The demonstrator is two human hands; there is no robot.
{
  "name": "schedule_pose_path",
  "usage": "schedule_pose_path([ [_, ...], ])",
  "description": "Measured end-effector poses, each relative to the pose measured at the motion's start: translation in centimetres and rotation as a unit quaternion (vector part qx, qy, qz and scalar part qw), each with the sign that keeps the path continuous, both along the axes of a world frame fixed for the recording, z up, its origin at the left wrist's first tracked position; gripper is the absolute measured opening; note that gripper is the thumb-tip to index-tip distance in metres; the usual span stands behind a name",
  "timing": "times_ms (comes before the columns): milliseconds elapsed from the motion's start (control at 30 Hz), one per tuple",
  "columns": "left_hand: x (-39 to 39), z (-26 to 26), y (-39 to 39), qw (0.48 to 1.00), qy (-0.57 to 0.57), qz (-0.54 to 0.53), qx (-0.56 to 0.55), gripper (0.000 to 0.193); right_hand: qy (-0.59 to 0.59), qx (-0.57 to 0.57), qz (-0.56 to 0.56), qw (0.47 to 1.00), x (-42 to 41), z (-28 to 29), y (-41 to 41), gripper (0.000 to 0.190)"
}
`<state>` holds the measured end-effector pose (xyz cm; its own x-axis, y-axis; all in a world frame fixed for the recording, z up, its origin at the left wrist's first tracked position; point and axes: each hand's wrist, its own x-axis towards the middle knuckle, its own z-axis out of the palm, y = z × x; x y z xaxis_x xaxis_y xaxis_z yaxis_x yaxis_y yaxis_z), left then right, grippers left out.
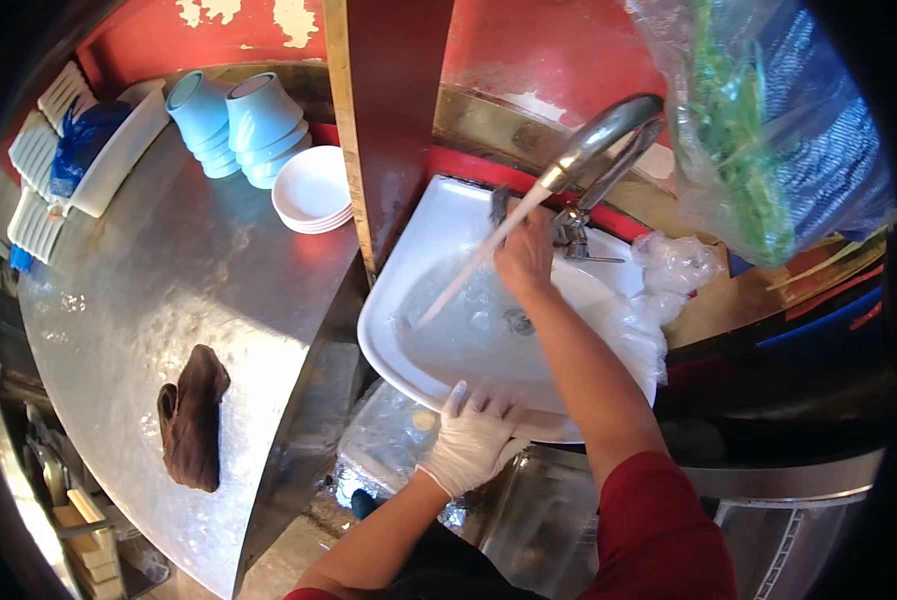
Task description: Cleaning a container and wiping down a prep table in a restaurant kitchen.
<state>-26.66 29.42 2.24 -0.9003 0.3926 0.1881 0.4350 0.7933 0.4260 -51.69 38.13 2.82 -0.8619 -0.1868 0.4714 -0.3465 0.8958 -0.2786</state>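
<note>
Before me is a white washbasin (456,330) with a curved chrome faucet (602,142) at its back, from which water (471,270) streams into the bowl. My left hand (474,439) wears a thin white glove and lies at the front rim with its fingers spread and blurred, holding nothing. My bare right hand (527,251) reaches over the bowl to the back ledge, beside the faucet base. At its fingertips is a dark grey scouring pad (501,206). The fingers are partly hidden behind the stream, so I cannot tell whether they grip the pad.
A steel table (268,300) at left bears a brown cloth (193,420), stacked light-blue bowls (264,112), white bowls (313,187) and a white plastic tray (122,157). A wooden partition (396,112) separates it from the basin. Clear plastic bags (748,150) hang at upper right.
</note>
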Motion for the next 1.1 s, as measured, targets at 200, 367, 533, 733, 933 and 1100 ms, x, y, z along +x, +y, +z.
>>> schedule_pose_path([
  [200, -0.2, -0.4, 0.3, 1.0, 0.01, -0.018, 0.019, 0.05, -0.108, 0.062, 0.094, 0.988, -1.7, -4.8, -5.1, 0.055],
  [367, -0.2, -1.2, -0.2, 0.996, 0.049, -0.028, 0.072, 0.046, -0.094, 0.01, 0.143, 0.985, 4.8, -5.3, -10.2, 0.057],
  [533, -0.3, -0.4, -0.6, 0.998, 0.03, -0.046, 0.02, 0.041, -0.166, -0.067, 0.392, 0.902, 9.8, -5.6, -5.6, 0.059],
  [733, -0.4, -1.0, 0.2, 0.996, 0.07, -0.032, 0.04, 0.044, -0.395, 0.014, 0.253, 0.883, 9.8, -8.6, 8.2, 0.059],
  [933, -0.5, -0.8, 0.2, 0.997, 0.036, -0.055, 0.046, 0.047, -0.314, 0.234, 0.044, 0.919, 11.6, -6.6, 11.8, 0.049],
  [1100, -0.4, 0.0, 0.0, 0.997, 0.017, -0.046, 0.053, 0.046, -0.41, 0.205, 0.037, 0.888, 12.0, -4.6, 11.2, 0.038],
])
